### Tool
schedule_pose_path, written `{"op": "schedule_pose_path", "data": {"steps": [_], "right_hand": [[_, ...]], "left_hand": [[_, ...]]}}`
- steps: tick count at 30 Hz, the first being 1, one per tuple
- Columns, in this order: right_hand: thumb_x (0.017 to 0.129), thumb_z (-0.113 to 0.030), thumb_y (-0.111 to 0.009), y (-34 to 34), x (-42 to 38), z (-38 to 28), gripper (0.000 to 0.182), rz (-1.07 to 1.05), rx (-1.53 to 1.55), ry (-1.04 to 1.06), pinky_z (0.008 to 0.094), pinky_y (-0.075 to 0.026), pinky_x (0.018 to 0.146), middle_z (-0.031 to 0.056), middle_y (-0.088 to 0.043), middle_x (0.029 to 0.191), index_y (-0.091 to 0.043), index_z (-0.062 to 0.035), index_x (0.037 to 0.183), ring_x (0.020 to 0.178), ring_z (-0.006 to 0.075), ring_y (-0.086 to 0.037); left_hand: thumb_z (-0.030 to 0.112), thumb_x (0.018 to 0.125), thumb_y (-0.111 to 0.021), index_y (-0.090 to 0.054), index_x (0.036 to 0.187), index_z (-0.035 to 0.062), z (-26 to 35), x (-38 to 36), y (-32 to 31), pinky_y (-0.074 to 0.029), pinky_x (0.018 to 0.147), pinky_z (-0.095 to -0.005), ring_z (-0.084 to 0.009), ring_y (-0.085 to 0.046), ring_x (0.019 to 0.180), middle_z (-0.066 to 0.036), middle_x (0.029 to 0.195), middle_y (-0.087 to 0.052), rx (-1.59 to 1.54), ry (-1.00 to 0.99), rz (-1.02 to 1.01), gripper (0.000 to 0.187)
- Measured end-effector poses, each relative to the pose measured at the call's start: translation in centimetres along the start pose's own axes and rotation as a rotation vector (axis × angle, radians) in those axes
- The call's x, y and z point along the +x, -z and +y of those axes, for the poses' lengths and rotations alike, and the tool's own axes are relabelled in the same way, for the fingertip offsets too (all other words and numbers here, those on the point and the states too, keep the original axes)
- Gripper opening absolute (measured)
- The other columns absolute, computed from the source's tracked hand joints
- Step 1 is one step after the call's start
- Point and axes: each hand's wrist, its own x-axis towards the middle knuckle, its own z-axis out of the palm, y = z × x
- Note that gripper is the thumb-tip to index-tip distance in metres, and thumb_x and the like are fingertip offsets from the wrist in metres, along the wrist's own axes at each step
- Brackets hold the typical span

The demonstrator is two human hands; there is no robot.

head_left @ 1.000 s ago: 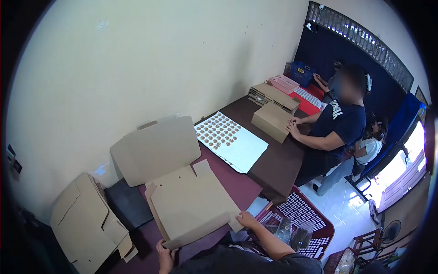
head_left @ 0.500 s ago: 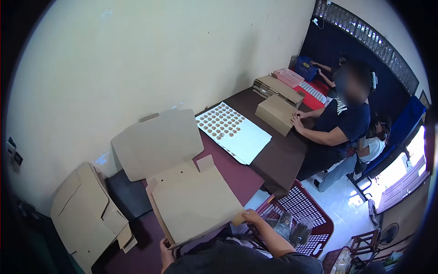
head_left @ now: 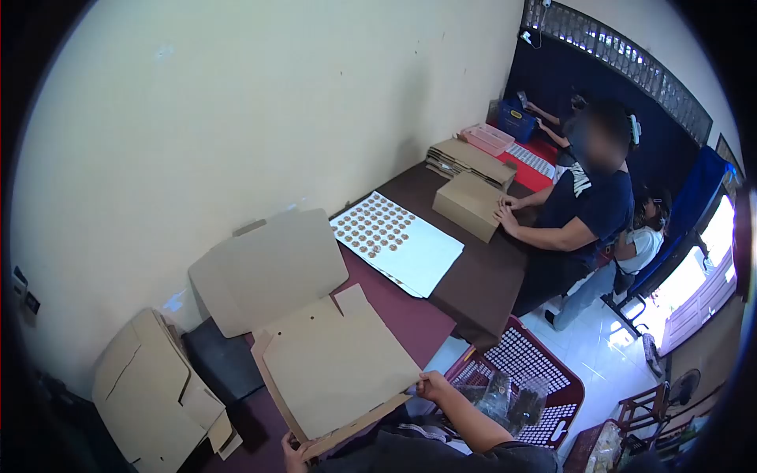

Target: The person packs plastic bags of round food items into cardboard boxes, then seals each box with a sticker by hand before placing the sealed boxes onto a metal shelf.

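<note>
A partly folded cardboard box (head_left: pixel 339 370) lies before me with its large lid panel (head_left: pixel 268 268) standing open towards the wall. Its near side (head_left: pixel 359 427) is raised as a narrow wall. At the near left corner, my left hand (head_left: pixel 295 454) is closed on the cardboard, its lower part cut off by the frame. My right hand (head_left: pixel 431 386) grips the near right corner with bent fingers. The right side lies flat, and a small flap (head_left: pixel 351 298) sticks up at the far right corner.
Flattened cardboard boxes (head_left: pixel 150 386) lean at the left. Beyond my box, a white sheet (head_left: pixel 422 264) carries rows of round brown stickers. A co-worker (head_left: pixel 591 197) handles a closed box (head_left: pixel 471 203). A red basket (head_left: pixel 544 355) with plastic packets stands at my right.
The near edge of my box has been folded up into a wall. My right hand no longer holds the corner tab out sideways. The view has shifted slightly.
</note>
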Motion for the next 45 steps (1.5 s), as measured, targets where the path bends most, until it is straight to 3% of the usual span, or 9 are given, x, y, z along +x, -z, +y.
{"op": "schedule_pose_path", "data": {"steps": [4, 6, 15, 18, 25, 30, 37, 42, 45], "right_hand": [[0.086, -0.015, -0.043, 2.3, 1.1, -1.3, 0.013, -0.19, 0.108, -0.109, 0.0283, -0.041, 0.053, 0.001, -0.049, 0.066, -0.052, -0.006, 0.085, 0.054, 0.014, -0.047], [0.087, -0.016, -0.043, 1.3, 0.5, -1.0, 0.015, -0.134, 0.048, -0.068, 0.0279, -0.041, 0.053, 0.0006, -0.05, 0.066, -0.053, -0.0052, 0.087, 0.055, 0.0139, -0.047], [0.087, -0.019, -0.048, -1.0, -2.9, -2.6, 0.048, -0.426, -1.291, 0.045, 0.0286, -0.046, 0.077, 0.0078, -0.061, 0.089, -0.041, -0.0063, 0.133, 0.084, 0.0172, -0.057], [0.082, -0.027, -0.06, -2.8, -6.6, -3.3, 0.069, -0.726, -1.623, 0.244, 0.0338, -0.033, 0.1, 0.0179, -0.041, 0.13, -0.028, -0.0015, 0.139, 0.118, 0.0271, -0.042], [0.075, -0.049, -0.068, -4.0, -0.8, 0.8, 0.092, -0.264, -1.386, 0.083, 0.0402, -0.03, 0.104, 0.0245, -0.036, 0.134, -0.024, -0.0011, 0.14, 0.126, 0.0336, -0.035], [0.076, -0.043, -0.068, -5.5, -3.3, 1.6, 0.086, -0.036, -1.604, 0.788, 0.0502, -0.026, 0.103, 0.0287, -0.027, 0.138, -0.023, -0.0099, 0.142, 0.128, 0.0415, -0.027], [0.077, -0.032, -0.062, -9.6, -7.2, 3.3, 0.063, -0.27, -2.141, 1.342, 0.0494, -0.032, 0.097, 0.0175, -0.027, 0.142, -0.041, -0.0133, 0.133, 0.129, 0.0328, -0.03], [0.078, -0.02, -0.057, -10.3, -6.4, 3.7, 0.052, -0.497, -2.117, 1.206, 0.045, -0.032, 0.1, 0.0178, -0.033, 0.14, -0.047, -0.0092, 0.129, 0.126, 0.0332, -0.036], [0.074, -0.016, -0.055, -10.5, -4.0, 3.7, 0.052, -0.688, -1.92, 0.369, 0.0398, -0.037, 0.097, 0.0208, -0.048, 0.127, -0.05, -0.0055, 0.125, 0.116, 0.0343, -0.047]], "left_hand": [[0.017, 0.065, -0.077, -0.043, 0.122, -0.0001, -3.8, 1.6, 2.6, -0.04, 0.092, -0.0364, -0.0225, -0.05, 0.106, -0.014, 0.119, -0.042, 0.302, -0.089, -0.084, 0.068], [0.02, 0.068, -0.076, -0.041, 0.124, -0.0004, -6.4, 2.4, 3.9, -0.039, 0.093, -0.0371, -0.0229, -0.048, 0.109, -0.014, 0.121, -0.04, 0.713, -0.615, -0.145, 0.068], [0.017, 0.073, -0.068, -0.049, 0.117, 0.0026, -3.1, 2.0, 1.5, -0.04, 0.091, -0.0399, -0.0342, -0.047, 0.108, -0.019, 0.119, -0.038, -0.129, 0.246, -0.109, 0.049], [0.019, 0.073, -0.067, -0.036, 0.124, -0.0006, -5.6, 2.9, 2.8, -0.04, 0.09, -0.0412, -0.0342, -0.046, 0.106, -0.021, 0.117, -0.039, 0.744, -0.695, -0.121, 0.063], [0.013, 0.077, -0.061, -0.029, 0.134, 0.0014, -0.7, 1.9, -1.5, -0.033, 0.098, -0.0412, -0.0365, -0.042, 0.115, -0.025, 0.123, -0.037, 0.119, -0.415, 0.073, 0.067], [0.028, 0.081, -0.056, -0.046, 0.128, 0.0143, 2.4, 1.0, -2.5, -0.014, 0.106, -0.0571, -0.0447, -0.022, 0.129, -0.025, 0.138, -0.028, 1.128, -0.643, 0.157, 0.05], [0.035, 0.083, -0.051, -0.042, 0.131, 0.0104, 5.8, 0.2, -4.8, -0.003, 0.107, -0.0591, -0.0425, -0.019, 0.132, -0.022, 0.137, -0.034, 1.193, -0.637, -0.026, 0.055], [0.032, 0.083, -0.056, -0.042, 0.131, 0.0096, 4.7, 2.3, -5.2, -0.027, 0.105, -0.0484, -0.032, -0.044, 0.12, -0.017, 0.121, -0.053, 1.117, -0.465, -0.34, 0.055], [0.029, 0.081, -0.061, -0.046, 0.128, 0.0125, 11.9, -1.2, -5.2, -0.043, 0.092, -0.0393, -0.0288, -0.055, 0.107, -0.015, 0.112, -0.058, 0.976, -0.346, -0.696, 0.052]]}}
